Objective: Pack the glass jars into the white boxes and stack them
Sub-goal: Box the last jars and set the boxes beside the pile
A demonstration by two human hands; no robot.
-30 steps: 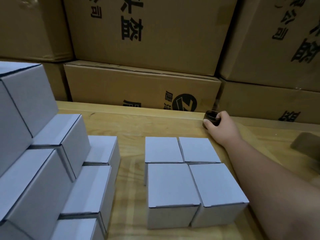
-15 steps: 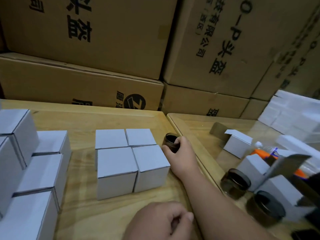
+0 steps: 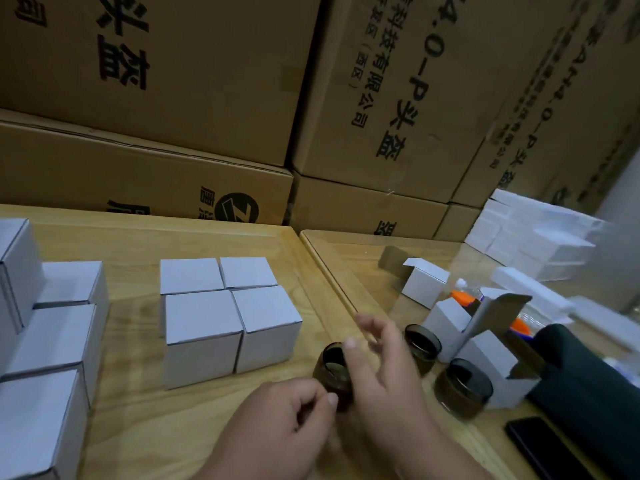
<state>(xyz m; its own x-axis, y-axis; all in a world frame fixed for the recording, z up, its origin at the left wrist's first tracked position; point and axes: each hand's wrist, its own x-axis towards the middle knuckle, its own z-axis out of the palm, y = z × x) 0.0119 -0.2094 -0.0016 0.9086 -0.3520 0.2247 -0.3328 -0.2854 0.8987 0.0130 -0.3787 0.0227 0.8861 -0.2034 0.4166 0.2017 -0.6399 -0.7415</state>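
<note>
A small dark glass jar (image 3: 331, 370) sits between my hands near the table's front. My left hand (image 3: 280, 420) has curled fingers and its thumb touches the jar's lower side. My right hand (image 3: 384, 372) is blurred, fingers spread, thumb on the jar's rim. Several closed white boxes (image 3: 225, 317) form a square block left of the jar. More closed white boxes (image 3: 52, 327) are stacked in steps at the far left. Two other dark jars (image 3: 420, 344) (image 3: 462, 388) stand to the right beside open white boxes (image 3: 485, 362).
Large brown cartons (image 3: 207, 98) wall off the back. A seam (image 3: 325, 268) divides two wooden tabletops. On the right lie a dark pouch (image 3: 588, 386), a black phone (image 3: 550, 448), orange-capped bottles (image 3: 464, 297) and a pile of white boxes (image 3: 533, 244).
My right hand carried the jar from the table's back edge toward me. My left hand came up to meet it. The view swung right, showing the second table.
</note>
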